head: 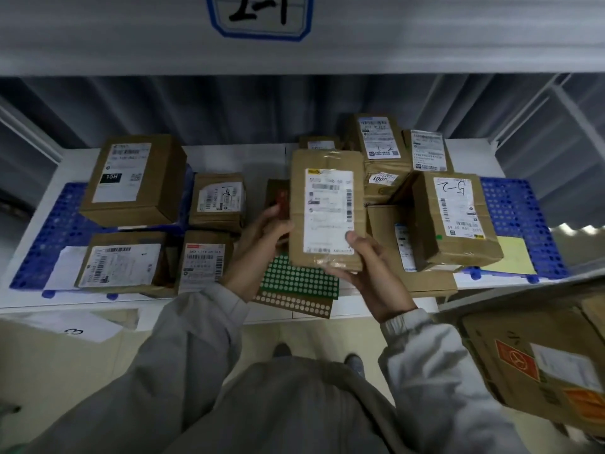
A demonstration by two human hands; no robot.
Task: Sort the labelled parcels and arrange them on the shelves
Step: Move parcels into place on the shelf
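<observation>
A flat brown parcel point(327, 208) with a white shipping label is held up in front of me, label facing me. My right hand point(366, 273) grips its lower right corner, thumb on the label. My left hand point(262, 237) holds its left edge, fingers curled behind it. Behind it, on the white shelf point(268, 158), lie several labelled cardboard parcels: a large box marked 15H point(131, 178) at the left, a small box point(217, 201) beside it, and a box handwritten 5-2 point(455, 217) at the right.
Blue perforated mats point(514, 208) cover both ends of the shelf. A green dotted sheet point(301, 280) lies under the held parcel. A shelf tag reading 1-1 point(258, 14) hangs above. A big carton point(537, 365) sits at lower right. A yellow paper point(510, 257) lies near it.
</observation>
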